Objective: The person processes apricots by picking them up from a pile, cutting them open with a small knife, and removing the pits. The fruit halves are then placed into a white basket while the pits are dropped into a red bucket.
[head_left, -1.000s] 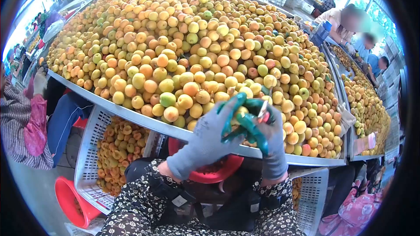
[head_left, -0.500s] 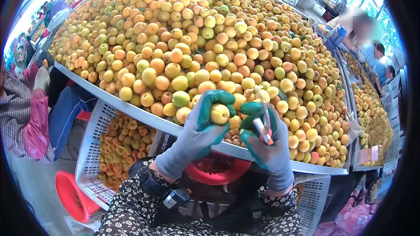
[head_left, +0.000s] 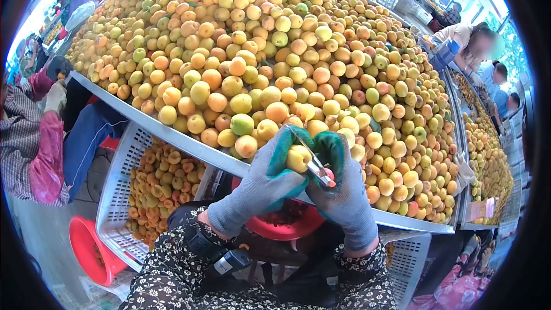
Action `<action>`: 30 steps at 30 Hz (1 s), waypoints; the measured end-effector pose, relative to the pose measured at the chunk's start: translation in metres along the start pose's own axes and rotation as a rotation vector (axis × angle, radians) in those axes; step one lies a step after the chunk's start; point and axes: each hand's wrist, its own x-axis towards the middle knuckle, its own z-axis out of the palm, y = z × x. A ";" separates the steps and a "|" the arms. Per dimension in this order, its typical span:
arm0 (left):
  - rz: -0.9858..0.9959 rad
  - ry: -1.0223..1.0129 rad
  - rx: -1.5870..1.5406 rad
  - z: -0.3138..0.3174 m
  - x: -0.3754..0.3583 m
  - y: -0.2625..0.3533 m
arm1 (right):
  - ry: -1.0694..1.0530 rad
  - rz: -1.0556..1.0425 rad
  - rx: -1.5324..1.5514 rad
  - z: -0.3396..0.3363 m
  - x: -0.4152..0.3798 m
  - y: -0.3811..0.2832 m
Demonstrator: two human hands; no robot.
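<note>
My left hand [head_left: 261,175], in a grey glove with green coating, is closed around a yellow apricot [head_left: 297,159]. My right hand [head_left: 344,186], gloved the same way, grips a small knife [head_left: 317,170] with a thin blade and a reddish handle end. The blade slants up and left across the right side of the fruit. Both hands are nearly together, over the front edge of a metal-rimmed table [head_left: 224,162]. Right behind them spreads a large heap of apricots [head_left: 229,86], mostly yellow-orange, some green.
A white perforated crate [head_left: 117,195] of split apricots stands low on the left, beside a red basin [head_left: 86,252]. Another red basin [head_left: 275,229] sits below my hands, dark pieces inside. A second crate [head_left: 410,258] is at right. People work on both sides.
My right hand has moved left to the apricot, bringing the knife blade against it. My left hand has shifted slightly right and down, still holding the fruit.
</note>
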 end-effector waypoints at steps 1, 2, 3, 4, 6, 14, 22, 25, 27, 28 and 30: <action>0.015 -0.001 0.080 -0.001 0.001 0.000 | -0.003 -0.001 0.000 0.001 0.001 0.002; 0.030 -0.002 0.159 -0.001 0.001 0.000 | 0.013 -0.037 -0.010 0.003 0.001 0.005; 0.030 0.003 0.156 0.000 0.000 0.000 | 0.029 -0.073 -0.021 0.005 0.000 0.007; 0.052 -0.005 0.194 0.001 0.001 0.002 | 0.024 -0.073 -0.021 0.006 0.000 0.008; 0.074 -0.010 0.231 0.003 0.000 0.005 | 0.012 -0.050 0.008 0.008 0.000 0.010; 0.207 0.167 0.653 0.006 -0.006 0.001 | -0.047 -0.019 -0.063 0.017 0.005 0.016; 0.510 0.262 0.662 0.000 -0.005 0.018 | 0.368 0.048 -0.591 0.010 0.026 0.034; 0.078 0.180 -0.105 -0.013 0.001 0.021 | 0.209 0.048 0.069 0.003 0.014 0.024; 0.240 0.161 0.154 -0.016 0.005 0.022 | 0.029 0.110 0.141 -0.001 0.011 0.017; 0.400 0.127 0.410 -0.016 0.007 0.021 | -0.080 0.036 0.093 -0.001 0.013 0.012; 0.382 0.122 0.425 -0.015 0.008 0.023 | -0.191 -0.032 0.036 -0.004 0.013 0.013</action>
